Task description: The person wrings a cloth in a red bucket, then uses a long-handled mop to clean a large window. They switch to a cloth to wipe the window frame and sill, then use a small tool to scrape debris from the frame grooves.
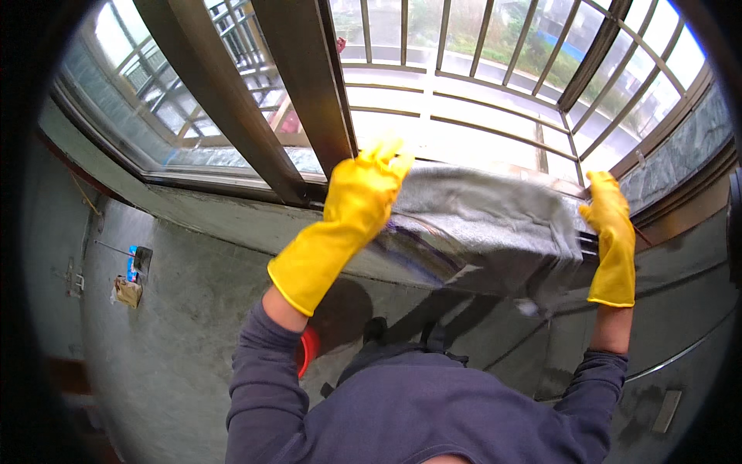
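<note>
Where a gray cloth (483, 205) drapes over the window track (589, 244) at 12 o'clock from the torso (440, 402), the yellow-gloved left hand (363, 189) meets its left end at 11 o'clock, grip indeterminable, the yellow-gloved right hand (609, 220), thumb and fingers parted, adjoins its right edge at 1 o'clock, and a round red container (311, 352) sits at 10 o'clock.

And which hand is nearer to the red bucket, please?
Left. The left hand is up and slightly right of the red bucket in the picture; the right hand is much farther right, by the cloth.
</note>
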The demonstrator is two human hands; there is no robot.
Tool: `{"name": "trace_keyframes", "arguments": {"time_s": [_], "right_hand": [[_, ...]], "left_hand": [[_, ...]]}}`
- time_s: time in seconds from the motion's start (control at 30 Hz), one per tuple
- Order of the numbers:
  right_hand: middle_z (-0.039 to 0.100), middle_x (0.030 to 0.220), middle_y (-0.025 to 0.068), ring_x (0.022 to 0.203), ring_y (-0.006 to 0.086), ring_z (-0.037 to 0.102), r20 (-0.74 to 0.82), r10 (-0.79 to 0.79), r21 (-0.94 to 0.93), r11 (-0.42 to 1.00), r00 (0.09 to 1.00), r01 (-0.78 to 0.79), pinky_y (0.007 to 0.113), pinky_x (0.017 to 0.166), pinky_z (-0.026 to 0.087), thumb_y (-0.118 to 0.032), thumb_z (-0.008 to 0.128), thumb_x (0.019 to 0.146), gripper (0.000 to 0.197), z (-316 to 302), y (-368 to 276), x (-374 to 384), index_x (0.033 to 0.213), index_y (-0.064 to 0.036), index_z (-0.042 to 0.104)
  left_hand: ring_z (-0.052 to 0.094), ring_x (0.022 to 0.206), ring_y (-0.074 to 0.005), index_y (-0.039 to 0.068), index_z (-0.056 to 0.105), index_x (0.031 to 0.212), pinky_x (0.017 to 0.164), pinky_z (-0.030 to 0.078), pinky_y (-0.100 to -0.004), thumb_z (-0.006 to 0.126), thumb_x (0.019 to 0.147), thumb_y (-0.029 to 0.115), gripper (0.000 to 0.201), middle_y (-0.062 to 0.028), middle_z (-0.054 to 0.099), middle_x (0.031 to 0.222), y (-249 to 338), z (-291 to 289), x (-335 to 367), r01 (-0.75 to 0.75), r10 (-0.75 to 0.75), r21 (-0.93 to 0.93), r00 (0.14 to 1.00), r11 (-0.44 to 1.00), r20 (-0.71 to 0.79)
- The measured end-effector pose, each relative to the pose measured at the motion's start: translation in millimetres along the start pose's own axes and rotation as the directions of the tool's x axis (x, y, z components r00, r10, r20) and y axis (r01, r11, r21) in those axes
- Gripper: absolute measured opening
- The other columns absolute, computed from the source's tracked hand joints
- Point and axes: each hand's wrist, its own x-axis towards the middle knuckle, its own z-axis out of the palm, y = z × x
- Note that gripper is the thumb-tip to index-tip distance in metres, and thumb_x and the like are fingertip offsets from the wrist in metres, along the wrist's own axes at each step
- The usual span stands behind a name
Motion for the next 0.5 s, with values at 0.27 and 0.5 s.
{"name": "trace_keyframes", "arguments": {"time_s": [0.27, 0.5], "right_hand": [[0.066, 0.089, 0.012, 0.081, 0.0272, 0.063, -0.06, -0.749, 0.548, 0.527, 0.659, 0.649, 0.034, 0.074, 0.05, 0.002, 0.054, 0.08, 0.046, 8.8, -115.7, -1.2, 0.121, -0.0164, 0.064], [0.067, 0.094, 0.0154, 0.08, 0.0339, 0.063, 0.015, -0.825, 0.302, 0.542, 0.565, 0.784, 0.039, 0.07, 0.05, -0.005, 0.051, 0.085, 0.046, 3.9, -186.0, -15.8, 0.127, -0.0216, 0.06]], "left_hand": [[0.058, 0.103, -0.0353, 0.003, 0.064, 0.108, 0.087, 0.047, -0.0423, 0.07, 0.073, 0.012, 0.036, -0.0158, 0.062, 0.111, 25.7, 8.9, -84.1, 0.046, -0.028, -0.138, 0.991, 0.989, 0.131], [0.058, 0.097, -0.0373, 0.004, 0.064, 0.113, 0.085, 0.047, -0.0428, 0.071, 0.077, 0.017, 0.039, -0.0192, 0.061, 0.111, -6.7, 19.3, -106.9, 0.433, -0.446, -0.206, 0.895, 0.878, -0.02]]}}
